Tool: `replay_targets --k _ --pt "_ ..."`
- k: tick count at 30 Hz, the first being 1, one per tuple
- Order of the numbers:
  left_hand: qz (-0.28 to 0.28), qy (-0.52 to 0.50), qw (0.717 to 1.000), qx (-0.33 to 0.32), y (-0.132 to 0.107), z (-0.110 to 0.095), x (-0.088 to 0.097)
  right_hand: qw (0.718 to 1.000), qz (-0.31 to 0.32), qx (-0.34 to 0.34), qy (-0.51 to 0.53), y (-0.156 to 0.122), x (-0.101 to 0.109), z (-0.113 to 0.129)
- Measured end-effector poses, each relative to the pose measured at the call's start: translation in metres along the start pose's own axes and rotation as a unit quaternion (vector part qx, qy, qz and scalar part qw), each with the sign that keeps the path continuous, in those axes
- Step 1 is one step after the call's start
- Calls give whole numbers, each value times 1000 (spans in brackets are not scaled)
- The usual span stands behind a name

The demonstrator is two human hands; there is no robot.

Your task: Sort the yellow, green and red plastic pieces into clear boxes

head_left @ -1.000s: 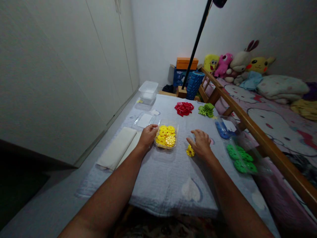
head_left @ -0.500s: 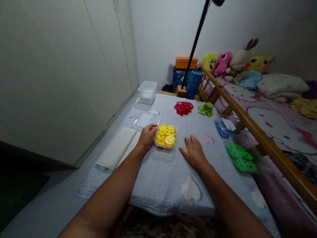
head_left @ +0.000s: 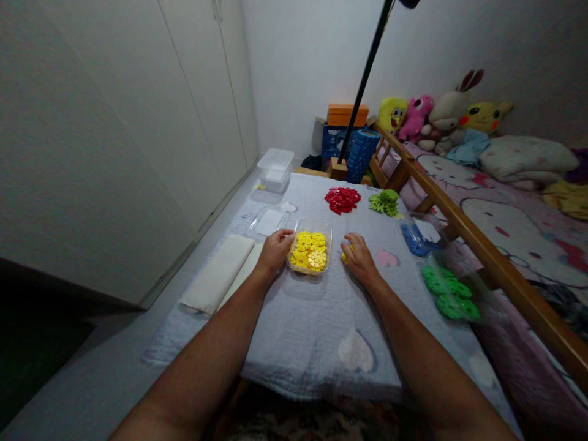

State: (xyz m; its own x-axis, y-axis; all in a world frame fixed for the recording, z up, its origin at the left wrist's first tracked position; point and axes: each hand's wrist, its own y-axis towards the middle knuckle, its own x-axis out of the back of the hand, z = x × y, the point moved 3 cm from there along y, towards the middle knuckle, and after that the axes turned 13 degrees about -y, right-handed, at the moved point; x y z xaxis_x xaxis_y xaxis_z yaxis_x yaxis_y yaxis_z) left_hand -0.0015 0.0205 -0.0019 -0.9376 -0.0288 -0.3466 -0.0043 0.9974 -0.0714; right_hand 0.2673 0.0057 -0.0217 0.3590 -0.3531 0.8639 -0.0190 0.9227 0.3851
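A clear plastic container (head_left: 307, 274) stands on the cloth-covered table, filled with yellow flower-shaped plastic discs (head_left: 309, 250). My left hand (head_left: 276, 250) grips its left wall, thumb and fingers closed at the rim. To the right of the container, my right hand (head_left: 361, 260) is closed on a yellow disc (head_left: 345, 252), which shows partly between thumb and fingers. The rest of what that hand holds is hidden by the fingers. Behind the container lie a pile of red pieces (head_left: 342, 200) and a pile of light green pieces (head_left: 384, 202).
Clear boxes with blue discs (head_left: 416, 239) and green discs (head_left: 448, 291) stand along the right edge by a wooden bed rail (head_left: 487, 245). At left are a folded beige cloth (head_left: 218, 272), a clear lid (head_left: 270, 222) and stacked clear containers (head_left: 275, 168). A black pole (head_left: 365, 79) rises behind.
My right hand has lifted slightly and moved a little away from me, its fingers now curled round the yellow disc. My left hand keeps its place at the container.
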Motion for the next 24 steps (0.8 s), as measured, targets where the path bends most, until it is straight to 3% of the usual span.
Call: replay_targets --k 4,8,11,15,24 --pt "6 -1 1000 -2 0 0 0 996 -57 -61 31 0 16 -25" --pt "1 -10 1000 0 -1 -2 -3 997 17 -73 -20 -7 27 -42" --pt "-3 -16 1000 4 -1 -3 -3 994 87 -41 -47 -13 30 -41" --pt "-4 -21 1000 5 -1 -3 -3 988 127 -26 -89 -17 32 -32" --pt "3 -13 1000 3 -4 -5 -4 993 113 -38 -11 -13 34 -30"
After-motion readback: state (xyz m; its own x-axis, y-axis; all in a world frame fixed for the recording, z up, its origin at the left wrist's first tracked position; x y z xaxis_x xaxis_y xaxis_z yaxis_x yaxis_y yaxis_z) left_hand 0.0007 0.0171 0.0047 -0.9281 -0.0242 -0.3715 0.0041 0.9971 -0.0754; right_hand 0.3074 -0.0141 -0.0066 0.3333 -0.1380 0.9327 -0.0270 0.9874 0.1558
